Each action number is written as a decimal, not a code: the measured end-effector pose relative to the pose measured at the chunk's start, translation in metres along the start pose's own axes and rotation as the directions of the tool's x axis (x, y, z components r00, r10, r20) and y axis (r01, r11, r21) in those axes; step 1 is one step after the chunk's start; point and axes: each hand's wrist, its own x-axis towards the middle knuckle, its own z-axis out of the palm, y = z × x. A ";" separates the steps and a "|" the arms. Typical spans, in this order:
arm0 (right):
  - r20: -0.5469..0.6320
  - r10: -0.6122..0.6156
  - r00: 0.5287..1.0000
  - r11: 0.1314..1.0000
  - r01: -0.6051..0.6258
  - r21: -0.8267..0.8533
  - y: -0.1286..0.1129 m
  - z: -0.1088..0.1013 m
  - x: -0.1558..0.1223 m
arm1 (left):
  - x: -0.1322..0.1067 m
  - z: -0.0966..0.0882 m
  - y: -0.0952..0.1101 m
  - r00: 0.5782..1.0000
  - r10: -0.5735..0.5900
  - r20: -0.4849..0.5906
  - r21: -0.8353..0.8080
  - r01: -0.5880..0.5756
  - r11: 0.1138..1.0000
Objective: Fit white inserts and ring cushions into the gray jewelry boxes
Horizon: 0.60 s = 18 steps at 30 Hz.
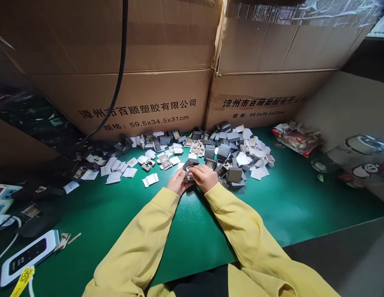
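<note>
A small dark grey hinged box (191, 163), of the jewelry-box kind, is held with its lid raised over the middle of the table. My left hand (178, 182) wraps its fingers around the box's left side. From the right, my right hand (205, 177) has its fingers pinched together at the box's opening. Whether those fingers also grip a piece inside is too small to make out. Just right of my hands lies a heap of similar dark boxes (223, 152), some open. Pale insert pieces (164, 161) and white folded ones (150, 180) lie to the left.
Two large cardboard cartons (148, 93) stand along the back of the green table (123, 222). A black cable (122, 62) hangs before them. To the right are a red snack bag (295, 139) and a clear bottle (346, 154). A white device (29, 258) lies front left.
</note>
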 end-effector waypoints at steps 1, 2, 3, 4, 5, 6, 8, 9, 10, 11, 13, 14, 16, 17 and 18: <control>0.014 0.014 1.000 1.000 -0.014 -0.024 -0.001 0.000 0.000 | 0.001 0.000 0.000 1.000 -0.001 0.012 0.010 0.000 1.000; 0.031 0.026 0.999 0.999 -0.025 -0.045 -0.002 0.000 0.001 | 0.001 -0.001 -0.001 1.000 0.000 0.026 0.020 0.000 1.000; 0.049 0.036 0.998 0.997 -0.033 -0.065 -0.003 -0.001 0.001 | 0.002 -0.001 -0.001 0.999 0.003 0.037 0.027 -0.004 1.000; 0.067 0.045 0.997 0.996 -0.040 -0.084 -0.003 -0.001 0.002 | 0.002 -0.002 -0.002 0.999 0.008 0.044 0.031 -0.009 0.999; 0.086 0.056 0.995 0.994 -0.047 -0.101 -0.004 -0.002 0.003 | 0.002 -0.002 -0.002 0.999 0.013 0.047 0.031 -0.014 0.999; 0.104 0.068 0.992 0.992 -0.056 -0.116 -0.005 -0.003 0.004 | 0.002 -0.003 -0.002 0.999 0.017 0.047 0.027 -0.018 0.999; 0.132 0.090 0.987 0.988 -0.072 -0.134 -0.007 -0.004 0.005 | 0.002 -0.003 -0.003 0.999 0.020 0.040 0.014 -0.020 1.000; 0.141 0.097 0.985 0.988 -0.078 -0.134 -0.007 -0.003 0.005 | 0.001 -0.003 -0.003 0.999 0.017 0.039 0.007 -0.017 1.000; 0.146 0.104 0.984 0.988 -0.085 -0.129 -0.008 -0.002 0.005 | 0.001 -0.003 -0.002 0.999 0.012 0.041 0.000 -0.012 1.000; 0.149 0.107 0.983 0.989 -0.090 -0.120 -0.008 -0.001 0.005 | 0.000 -0.003 -0.002 0.999 0.008 0.048 -0.009 -0.008 1.000; 0.147 0.120 0.982 0.989 -0.105 -0.103 -0.008 0.002 0.004 | -0.001 -0.002 -0.001 0.998 0.001 0.066 -0.027 0.001 1.000; 0.147 0.129 0.981 0.988 -0.115 -0.100 -0.008 0.004 0.004 | -0.001 -0.002 0.000 0.997 -0.002 0.072 -0.037 0.005 0.999; 0.152 0.153 0.977 0.985 -0.137 -0.107 -0.009 0.006 0.004 | -0.001 -0.002 0.001 0.997 -0.010 0.076 -0.051 0.014 0.999; 0.154 0.164 0.974 0.983 -0.148 -0.112 -0.010 0.007 0.003 | -0.002 -0.001 0.002 0.997 -0.013 0.077 -0.057 0.018 0.998; 0.153 0.172 0.973 0.981 -0.155 -0.113 -0.010 0.008 0.003 | -0.002 -0.001 0.002 0.997 -0.016 0.075 -0.063 0.021 0.998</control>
